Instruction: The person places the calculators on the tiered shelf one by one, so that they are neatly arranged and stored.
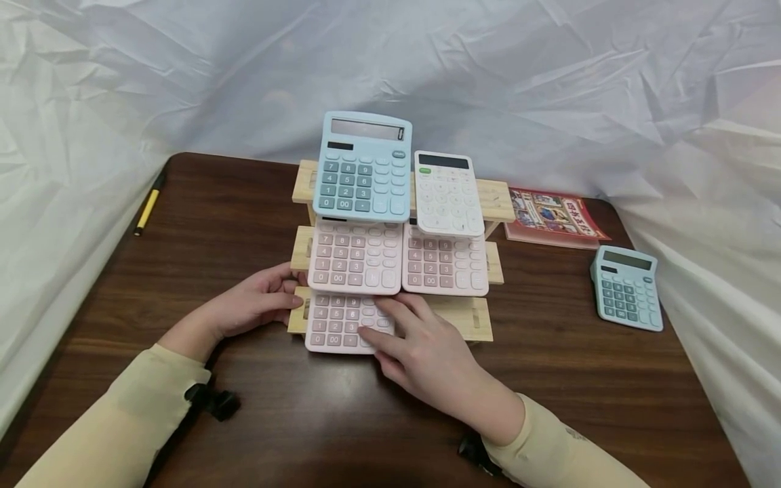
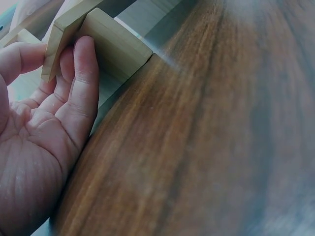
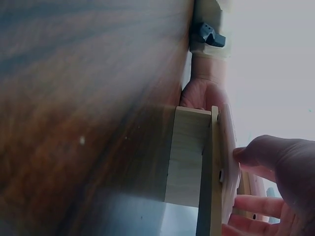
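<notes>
A three-tier wooden rack (image 1: pixel 472 322) stands on the table. My left hand (image 1: pixel 259 301) holds the left end of its lowest board; in the left wrist view the thumb and fingers pinch the board's end (image 2: pixel 61 37). On that lowest tier lies a pink calculator (image 1: pixel 335 325), its upper part hidden under the tier above. My right hand (image 1: pixel 433 356) grips this calculator at its right side, fingertips over the keys. In the right wrist view the calculator (image 3: pixel 228 157) shows edge-on against the board.
Two more pink calculators (image 1: pixel 355 261) fill the middle tier. A blue calculator (image 1: pixel 364 169) and a white calculator (image 1: pixel 449 193) lean on the top tier. To the right are a red booklet (image 1: pixel 552 217) and another blue calculator (image 1: pixel 628 288). A yellow-black marker (image 1: pixel 146 210) lies far left.
</notes>
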Action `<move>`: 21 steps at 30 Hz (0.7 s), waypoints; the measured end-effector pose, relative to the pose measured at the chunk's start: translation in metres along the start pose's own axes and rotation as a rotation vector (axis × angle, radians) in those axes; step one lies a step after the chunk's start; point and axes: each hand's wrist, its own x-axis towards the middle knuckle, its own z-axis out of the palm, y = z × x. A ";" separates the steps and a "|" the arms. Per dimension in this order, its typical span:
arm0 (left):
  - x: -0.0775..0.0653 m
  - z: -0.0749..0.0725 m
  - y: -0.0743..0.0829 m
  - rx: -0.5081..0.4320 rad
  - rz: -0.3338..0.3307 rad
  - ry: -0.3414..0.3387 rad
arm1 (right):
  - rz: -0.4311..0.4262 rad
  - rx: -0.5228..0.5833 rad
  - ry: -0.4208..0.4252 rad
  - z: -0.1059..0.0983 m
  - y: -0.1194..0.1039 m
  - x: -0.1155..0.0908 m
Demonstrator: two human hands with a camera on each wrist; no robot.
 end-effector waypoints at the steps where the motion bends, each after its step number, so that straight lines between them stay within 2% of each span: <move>1: 0.000 0.000 0.000 0.001 0.002 -0.002 | 0.002 0.004 -0.001 0.000 0.000 0.000; 11: 0.000 0.000 0.000 0.003 -0.002 0.002 | 0.002 -0.007 -0.008 0.000 -0.001 0.000; 21: -0.001 0.000 0.000 0.002 -0.013 0.004 | -0.040 0.010 -0.013 0.000 -0.002 -0.001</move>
